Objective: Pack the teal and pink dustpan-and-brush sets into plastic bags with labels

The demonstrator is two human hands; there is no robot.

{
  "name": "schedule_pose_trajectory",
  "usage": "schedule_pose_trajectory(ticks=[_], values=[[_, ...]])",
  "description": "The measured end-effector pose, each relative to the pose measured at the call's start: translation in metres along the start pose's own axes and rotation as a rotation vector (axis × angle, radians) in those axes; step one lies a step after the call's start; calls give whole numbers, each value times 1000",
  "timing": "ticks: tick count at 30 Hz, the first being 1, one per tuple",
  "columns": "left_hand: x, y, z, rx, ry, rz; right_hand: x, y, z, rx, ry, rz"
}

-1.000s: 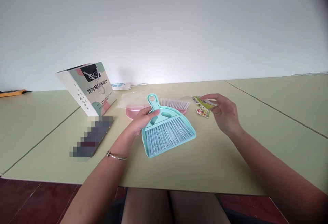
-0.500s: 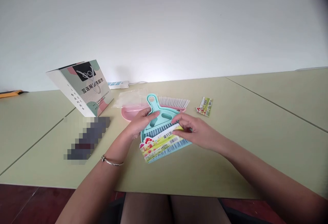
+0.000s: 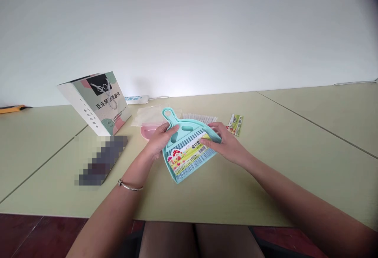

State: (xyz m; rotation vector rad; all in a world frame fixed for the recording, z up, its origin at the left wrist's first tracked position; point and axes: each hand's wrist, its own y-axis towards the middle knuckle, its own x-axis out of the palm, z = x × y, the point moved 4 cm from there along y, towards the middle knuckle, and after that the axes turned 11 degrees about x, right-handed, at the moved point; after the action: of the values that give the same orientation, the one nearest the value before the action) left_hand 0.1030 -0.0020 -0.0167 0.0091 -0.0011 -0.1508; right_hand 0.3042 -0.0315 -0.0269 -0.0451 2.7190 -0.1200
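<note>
A turquoise dustpan (image 3: 195, 123) with a looped handle is held tilted above the table. My left hand (image 3: 161, 138) is closed round it at the base of the handle, thumb on top. On its right edge, my right hand (image 3: 226, 141) grips the pan, with the thumb on a printed card (image 3: 189, 153). This card, with mushroom pictures, lies across the blue-grey bristles (image 3: 193, 166) of a brush nested in the pan. Behind it are a pink dustpan (image 3: 147, 132), partly hidden, and a brush with pale bristles (image 3: 201, 117).
A paper gift bag (image 3: 103, 104) with rope handles stands at the left, a blurred dark object (image 3: 102, 161) in front of it. Clear plastic wrapping (image 3: 150, 114) lies near a power strip (image 3: 137, 99). Another printed card (image 3: 236, 124) rests to the right.
My right hand has shifted right, from the card's upper part to the pan's right edge. The card now sits within the pan instead of jutting past its left side. The pan has turned slightly.
</note>
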Motion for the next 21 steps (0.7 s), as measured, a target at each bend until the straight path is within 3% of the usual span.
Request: schedule_pose_trajectory(ticks=[3,9,12,15,18,21], values=[[0,-1,-1,7,11,-4,6,2,1,137,224,-221],[1,1,2,95,127,-73,3,6,4,204,459,-330],[-12,4,12,270,388,59,-11,12,8,252,546,-302],[-26,8,15,410,827,157,-31,20,13,237,603,-183],[-32,18,0,340,1123,5,-45,28,17,177,589,-93],[-35,27,-11,253,1233,-84,-47,32,21,168,567,-56]])
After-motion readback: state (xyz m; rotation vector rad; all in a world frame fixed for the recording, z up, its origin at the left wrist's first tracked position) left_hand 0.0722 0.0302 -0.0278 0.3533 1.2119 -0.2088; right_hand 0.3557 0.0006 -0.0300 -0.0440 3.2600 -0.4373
